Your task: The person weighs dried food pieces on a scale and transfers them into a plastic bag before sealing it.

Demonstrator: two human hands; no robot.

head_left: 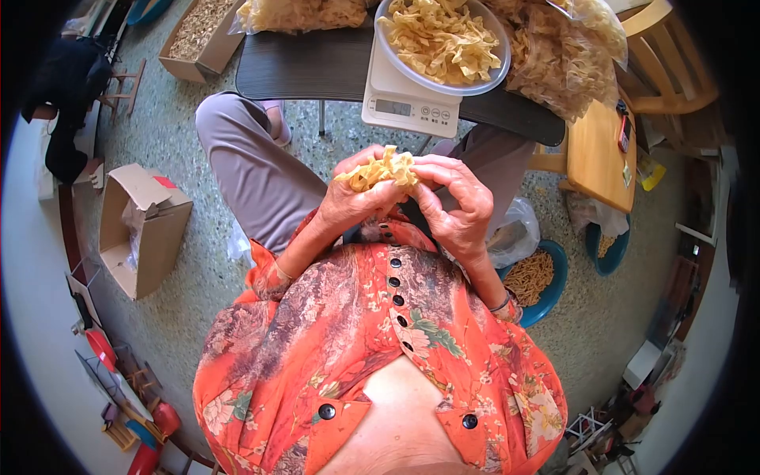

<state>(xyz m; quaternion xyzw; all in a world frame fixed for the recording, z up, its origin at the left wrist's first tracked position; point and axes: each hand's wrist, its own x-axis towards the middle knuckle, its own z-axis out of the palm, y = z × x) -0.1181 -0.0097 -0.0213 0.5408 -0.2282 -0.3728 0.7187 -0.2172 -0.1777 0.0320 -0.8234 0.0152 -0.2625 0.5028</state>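
Observation:
Pale yellow curled strips (378, 171) lie in my left hand (352, 198), whose fingers and thumb are closed around them, above my lap. From the right, my right hand (455, 202) touches the same bunch, its thumb and fingertips pinched at the bunch's right edge. Just beyond my hands, a white digital scale (408, 111) stands on a dark table (297, 67). On the scale rests a clear round bowl (502, 67) heaped with similar yellow strips (443, 39). The digits on the scale's display are too blurred to read.
Filled plastic bags (562, 63) flank the bowl. Right of my legs are teal basins (560, 289) with brown sticks and a wooden stool (598, 150). Left on the floor are an open cardboard box (162, 237) and a box of pieces (214, 59). Another person (71, 103) is at far left.

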